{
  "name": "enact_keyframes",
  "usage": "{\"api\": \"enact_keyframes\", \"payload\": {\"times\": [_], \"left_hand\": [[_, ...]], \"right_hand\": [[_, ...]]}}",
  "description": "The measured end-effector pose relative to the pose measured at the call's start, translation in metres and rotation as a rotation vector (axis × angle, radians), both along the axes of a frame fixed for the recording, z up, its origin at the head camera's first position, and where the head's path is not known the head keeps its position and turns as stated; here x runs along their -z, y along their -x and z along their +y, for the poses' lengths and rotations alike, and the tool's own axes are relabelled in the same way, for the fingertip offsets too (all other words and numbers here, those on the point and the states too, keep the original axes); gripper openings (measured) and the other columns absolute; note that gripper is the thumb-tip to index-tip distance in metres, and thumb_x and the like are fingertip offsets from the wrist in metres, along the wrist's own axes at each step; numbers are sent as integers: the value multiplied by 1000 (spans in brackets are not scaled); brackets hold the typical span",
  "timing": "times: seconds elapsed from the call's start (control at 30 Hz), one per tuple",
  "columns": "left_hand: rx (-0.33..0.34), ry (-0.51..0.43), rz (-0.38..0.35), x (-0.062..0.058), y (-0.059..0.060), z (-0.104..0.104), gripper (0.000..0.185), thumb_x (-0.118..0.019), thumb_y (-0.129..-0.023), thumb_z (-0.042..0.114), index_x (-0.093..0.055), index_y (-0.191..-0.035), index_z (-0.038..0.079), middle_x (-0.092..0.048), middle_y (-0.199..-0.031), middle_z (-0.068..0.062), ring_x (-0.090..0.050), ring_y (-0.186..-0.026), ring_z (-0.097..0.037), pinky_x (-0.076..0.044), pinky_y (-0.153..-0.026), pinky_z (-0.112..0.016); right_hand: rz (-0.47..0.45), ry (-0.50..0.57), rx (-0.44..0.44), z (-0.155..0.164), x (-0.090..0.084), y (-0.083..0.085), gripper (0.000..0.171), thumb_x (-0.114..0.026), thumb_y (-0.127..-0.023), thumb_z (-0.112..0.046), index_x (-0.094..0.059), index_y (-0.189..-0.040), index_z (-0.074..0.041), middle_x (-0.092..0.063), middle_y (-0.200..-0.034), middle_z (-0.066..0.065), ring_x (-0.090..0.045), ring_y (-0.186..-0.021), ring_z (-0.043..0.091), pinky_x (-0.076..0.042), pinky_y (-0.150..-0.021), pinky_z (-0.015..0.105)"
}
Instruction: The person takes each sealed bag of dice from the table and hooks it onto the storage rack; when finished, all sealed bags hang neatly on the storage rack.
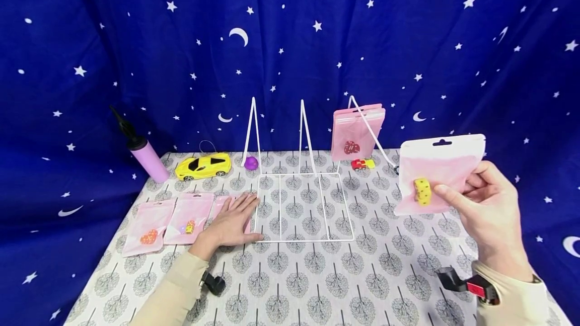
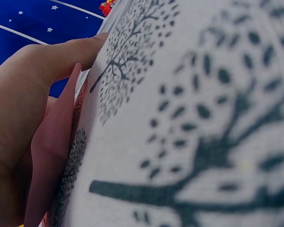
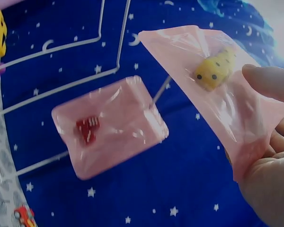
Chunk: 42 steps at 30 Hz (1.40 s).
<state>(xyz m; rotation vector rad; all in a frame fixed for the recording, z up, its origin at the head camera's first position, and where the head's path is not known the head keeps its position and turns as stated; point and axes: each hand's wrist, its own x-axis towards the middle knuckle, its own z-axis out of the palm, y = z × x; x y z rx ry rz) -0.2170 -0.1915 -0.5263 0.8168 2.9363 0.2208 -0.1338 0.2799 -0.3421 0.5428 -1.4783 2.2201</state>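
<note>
The right hand (image 1: 491, 215) is pinching a pink pouch (image 1: 435, 175) holding a yellow die (image 1: 423, 191); the left hand (image 1: 231, 223) is lying flat, fingers straight, on another pouch (image 1: 220, 205). Keeping the grip light looks wise.

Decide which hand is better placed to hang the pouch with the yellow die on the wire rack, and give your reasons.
Probably the right hand: it already holds the yellow-die pouch up in the air, near the rack arm where another pouch hangs. The left hand lies flat on a pouch on the table.
</note>
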Motion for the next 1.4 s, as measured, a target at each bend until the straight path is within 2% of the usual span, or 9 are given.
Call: {"api": "enact_keyframes", "payload": {"times": [0.2,0.37,0.63,0.8,1.13,1.4], "left_hand": [[2,-11,-1,0,0,0,106,-47,-79,82,-16,-157,17,-12,-164,-3,-12,-151,-29,-8,-120,-60],[1,-7,1,0,0,-1,107,-46,-79,83,-16,-157,17,-13,-164,-3,-12,-151,-29,-8,-120,-60],[1,4,-4,-1,-1,-1,106,-45,-79,83,-16,-157,18,-12,-164,-3,-12,-151,-29,-8,-120,-60],[0,-8,-3,-2,-1,0,106,-47,-79,81,-16,-157,17,-13,-164,-4,-13,-151,-29,-8,-120,-60],[-5,-11,-7,-2,-2,1,106,-50,-79,81,-17,-157,17,-13,-164,-4,-12,-151,-30,-8,-120,-60],[3,-5,6,-3,-2,0,105,-47,-79,81,-17,-157,17,-14,-164,-3,-14,-151,-30,-9,-120,-60]], "right_hand": [[60,85,-101,-14,-3,0,39,-43,-73,41,-53,-105,21,-71,-95,25,-73,-84,27,-61,-77,33],[78,54,-115,-29,-6,-2,36,-45,-74,40,-54,-104,22,-72,-95,24,-73,-84,26,-61,-77,33],[87,-36,-156,-52,-7,-5,37,-48,-74,38,-56,-104,19,-73,-99,22,-73,-89,26,-61,-77,35],[104,-102,-180,-67,-6,-5,34,-54,-75,34,-57,-104,17,-72,-103,21,-73,-92,25,-60,-79,35],[48,-294,-146,-93,-3,-6,36,-62,-77,25,-61,-107,6,-75,-104,7,-73,-87,18,-60,-77,32],[45,-364,-166,-109,5,-5,33,-65,-77,21,-61,-101,0,-75,-94,0,-72,-78,13,-61,-67,27]]}}
